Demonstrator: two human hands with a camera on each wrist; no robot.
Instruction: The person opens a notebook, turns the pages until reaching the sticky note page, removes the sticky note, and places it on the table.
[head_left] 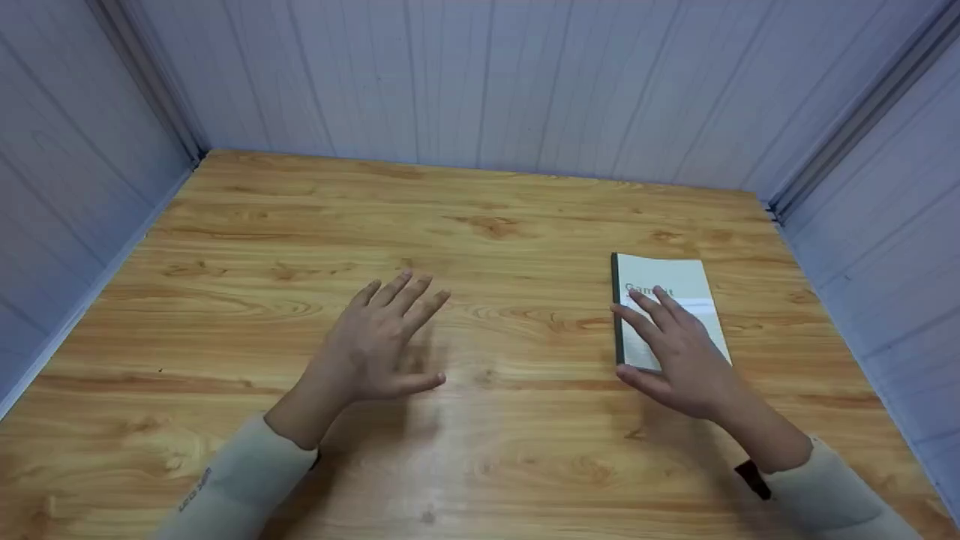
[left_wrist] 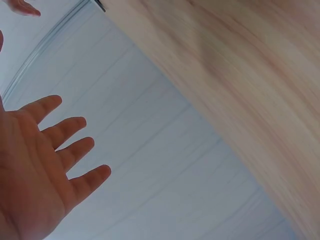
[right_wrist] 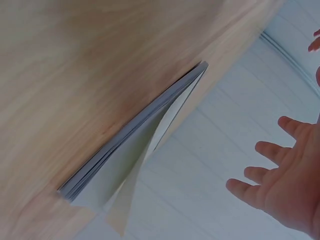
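Note:
A thin pale booklet [head_left: 675,279] with a dark green spine lies flat on the right part of the wooden table [head_left: 480,217]. My right hand [head_left: 664,345] hovers over its near half with fingers straight and spread, holding nothing. In the right wrist view the booklet [right_wrist: 130,150] shows edge-on with its cover slightly lifted, and the right hand [right_wrist: 285,182] is apart from it. My left hand [head_left: 390,337] is open over the middle of the table, fingers spread, away from the booklet. The left wrist view shows the left hand [left_wrist: 45,165] empty, palm bare.
White panelled walls [head_left: 480,82] close the table in at the back, left and right. The wooden top [left_wrist: 250,75] runs right up to the walls. Both forearms wear pale sleeves [head_left: 240,487].

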